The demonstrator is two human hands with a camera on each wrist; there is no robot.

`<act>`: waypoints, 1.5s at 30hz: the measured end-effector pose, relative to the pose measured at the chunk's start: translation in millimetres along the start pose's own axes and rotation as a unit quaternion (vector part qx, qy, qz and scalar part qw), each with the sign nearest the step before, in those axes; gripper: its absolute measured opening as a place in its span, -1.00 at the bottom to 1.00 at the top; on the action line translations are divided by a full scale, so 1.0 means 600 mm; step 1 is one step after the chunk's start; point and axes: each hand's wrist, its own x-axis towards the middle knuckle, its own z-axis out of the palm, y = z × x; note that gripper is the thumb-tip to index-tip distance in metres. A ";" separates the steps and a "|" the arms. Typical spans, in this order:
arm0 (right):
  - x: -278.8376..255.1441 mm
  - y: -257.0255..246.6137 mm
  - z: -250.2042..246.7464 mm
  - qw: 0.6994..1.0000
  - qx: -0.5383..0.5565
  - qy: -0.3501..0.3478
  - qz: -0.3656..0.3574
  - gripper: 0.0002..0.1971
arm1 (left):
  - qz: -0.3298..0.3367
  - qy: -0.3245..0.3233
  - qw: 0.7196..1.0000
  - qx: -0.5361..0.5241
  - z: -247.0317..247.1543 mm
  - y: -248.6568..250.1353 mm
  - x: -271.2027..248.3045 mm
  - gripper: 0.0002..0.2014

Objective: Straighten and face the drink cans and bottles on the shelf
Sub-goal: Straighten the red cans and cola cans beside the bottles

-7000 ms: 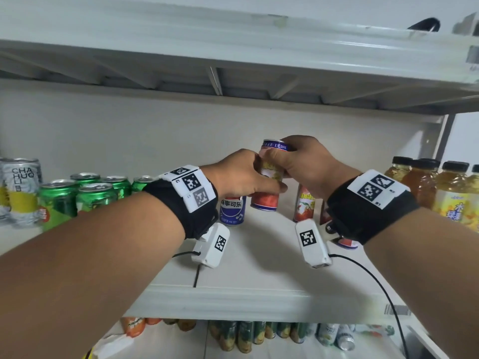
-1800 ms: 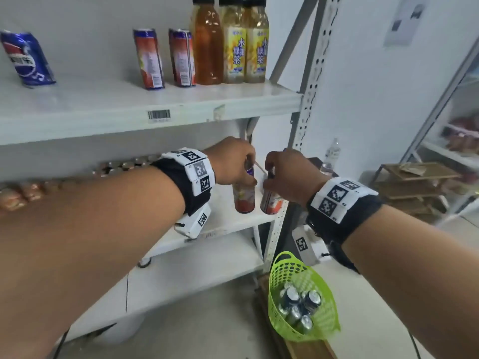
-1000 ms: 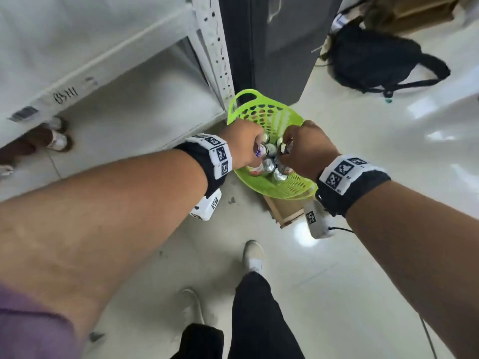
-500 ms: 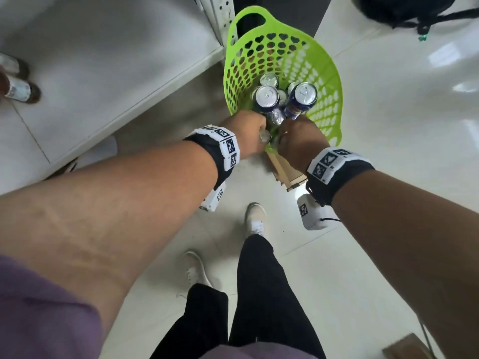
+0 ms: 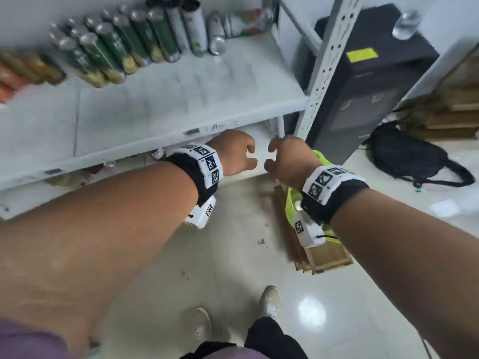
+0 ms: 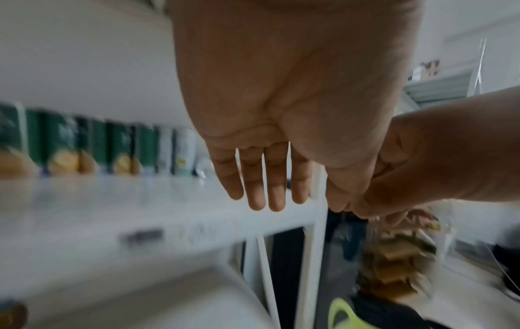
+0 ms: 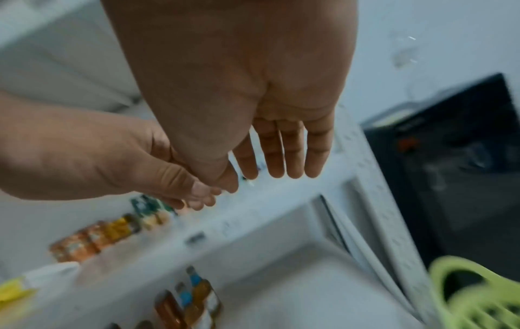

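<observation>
Fingers (image 6: 254,178) of the left hand (image 5: 232,154) hang loosely extended, slightly spread, holding nothing; from the head view they look half curled, thumb apart from the rest. Right hand (image 5: 290,161) same: fingers (image 7: 292,151) relaxed and a little apart, nothing in them, thumb tips of the two hands near each other but apart. Both hands hover in front of the lip of the white shelf (image 5: 166,99), touching no surface.

Task's things sit beyond and above the fingertips: green cans (image 5: 108,50) in a row at the back of that shelf, white cans (image 5: 197,29) just right of them, orange bottles (image 5: 23,71) at the far left. All well apart from the fingers. More amber bottles (image 7: 182,307) on the lower shelf below the hands, seen in the right wrist view.

Green basket (image 5: 293,200) lies under the right wrist, mostly hidden by the arm, resting on a wooden crate (image 5: 321,257).

Judgement: hands empty and raised together likely because they are between items, heading to the shelf rows for the next can to straighten. Frames are motion-blurred, so label facings cannot be read.
</observation>
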 end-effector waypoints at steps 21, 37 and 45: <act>-0.122 -0.698 -0.441 0.909 -0.099 0.322 -0.246 -0.61 | 0.046 0.326 0.930 0.162 -0.731 -0.192 -0.463 -0.55; 0.129 -0.684 -0.654 0.869 -0.158 0.346 -0.316 -0.72 | 0.090 0.343 0.922 0.155 -0.882 -0.171 -0.244 -0.64; 0.235 -0.691 -0.691 0.880 -0.181 0.296 -0.325 -0.61 | 0.079 0.346 0.929 0.100 -0.910 -0.196 -0.142 -0.67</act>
